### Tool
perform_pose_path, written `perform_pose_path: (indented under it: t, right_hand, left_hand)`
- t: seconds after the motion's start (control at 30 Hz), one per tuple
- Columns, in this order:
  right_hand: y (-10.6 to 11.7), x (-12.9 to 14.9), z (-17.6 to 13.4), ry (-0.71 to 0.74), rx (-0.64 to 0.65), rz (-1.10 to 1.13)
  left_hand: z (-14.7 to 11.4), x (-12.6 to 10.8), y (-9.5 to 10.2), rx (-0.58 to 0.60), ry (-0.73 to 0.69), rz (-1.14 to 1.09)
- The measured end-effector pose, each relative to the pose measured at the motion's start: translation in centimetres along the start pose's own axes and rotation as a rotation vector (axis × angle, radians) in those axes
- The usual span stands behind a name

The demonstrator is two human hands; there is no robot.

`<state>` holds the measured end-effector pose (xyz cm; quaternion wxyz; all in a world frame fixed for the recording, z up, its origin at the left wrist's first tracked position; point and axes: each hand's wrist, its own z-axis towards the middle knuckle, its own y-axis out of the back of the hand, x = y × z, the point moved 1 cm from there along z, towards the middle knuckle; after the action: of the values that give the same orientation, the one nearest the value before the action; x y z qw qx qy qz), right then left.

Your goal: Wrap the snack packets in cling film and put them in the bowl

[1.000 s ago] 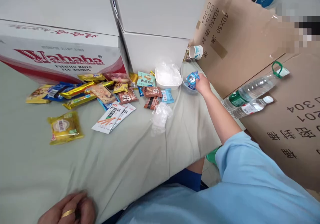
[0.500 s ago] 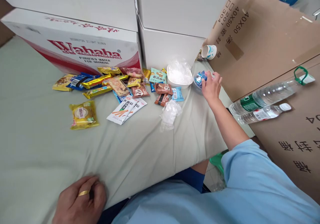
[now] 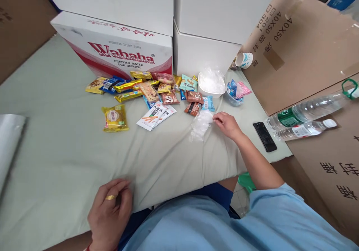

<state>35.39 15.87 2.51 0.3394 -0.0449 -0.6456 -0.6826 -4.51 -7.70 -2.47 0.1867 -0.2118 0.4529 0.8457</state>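
Observation:
My right hand [image 3: 227, 124] pinches the right edge of a crumpled clear plastic bag [image 3: 200, 126] lying on the cloth. Behind that bag are brown snack packets [image 3: 193, 108] and a small blue packet [image 3: 208, 103]. To the right, a clear bowl [image 3: 235, 101] holds blue and pink packets. A white bowl [image 3: 211, 91] has clear plastic film in it. My left hand [image 3: 112, 208], a gold ring on one finger, rests with curled fingers at the near edge, holding nothing visible. White snack sachets [image 3: 155, 116] and a yellow cake packet [image 3: 114, 118] lie farther in.
A heap of snack packets [image 3: 140, 88] lies before the Wahaha carton [image 3: 120, 52]. A phone [image 3: 265, 137], a large bottle [image 3: 305, 110] and a smaller bottle [image 3: 305, 129] are at right. A paper cup [image 3: 244, 60] lies by the cardboard [image 3: 303, 56].
My right hand has left the clear bowl, moved toward me and left, and taken the plastic bag's edge. A pink packet now shows in the bowl. The view has shifted left.

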Motion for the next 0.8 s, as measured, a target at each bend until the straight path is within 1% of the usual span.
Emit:
perform_pose_path:
  t: [0.07,0.13,0.2,0.23,0.3,0.33,0.37,0.4,0.43,0.47,0.53,0.6,0.63,0.7,0.77,0.8]
  right_hand:
    - [0.3,0.9,-1.3,-0.059,-0.064,0.174]
    - [0.2,2.1,-2.6,-0.115,-0.051,0.336]
    - [-0.1,3.0,-3.5,-0.163,-0.02,0.482]
    - [-0.2,3.4,-3.7,-0.183,-0.013,0.549]
    - [-0.4,3.6,-4.0,-0.219,-0.023,0.652]
    - [-0.4,3.5,-4.1,-0.238,-0.033,0.68]
    - [-0.4,3.3,-4.1,-0.259,-0.042,0.684]
    - [-0.4,3.0,-4.1,-0.28,-0.049,0.66]
    - [-0.5,2.7,-4.2,-0.297,-0.058,0.613]
    - [-0.7,2.4,-4.2,-0.305,-0.07,0.55]
    - [-1.5,2.1,-4.3,-0.27,-0.077,0.411]
    - [-2.8,2.3,-4.3,-0.183,-0.033,0.271]
    - [-3.6,2.5,-4.2,-0.145,0.009,0.196]
    - [-4.8,2.8,-3.9,-0.115,0.087,0.058]
    - [-5.2,2.9,-3.2,-0.115,0.115,0.006]
    - [-4.9,2.8,-2.6,-0.106,0.101,0.018]
  left_hand:
    - [1.1,-2.1,-0.6,0.063,0.019,-0.103]
    - [2.8,-4.8,-2.3,0.141,-0.017,-0.198]
    - [5.0,-7.6,-5.2,0.192,-0.073,-0.263]
    - [6.1,-8.8,-7.0,0.254,-0.125,-0.275]
    - [8.0,-10.7,-10.8,0.42,-0.198,-0.267]
    - [8.8,-11.2,-12.4,0.483,-0.19,-0.277]
    - [9.4,-11.5,-13.8,0.515,-0.166,-0.295]
    - [9.7,-11.5,-14.9,0.522,-0.143,-0.303]
    - [9.9,-11.4,-15.5,0.52,-0.121,-0.314]
    - [9.9,-11.1,-15.8,0.51,-0.106,-0.321]
    - [9.5,-10.4,-15.2,0.476,-0.067,-0.36]
    - [9.0,-9.6,-13.4,0.417,0.007,-0.435]
    - [8.7,-9.2,-12.2,0.379,0.051,-0.463]
    - [8.3,-8.5,-9.5,0.303,0.133,-0.473]
    - [7.7,-7.6,-6.8,0.255,0.203,-0.442]
    - [7.3,-7.1,-5.6,0.245,0.254,-0.441]
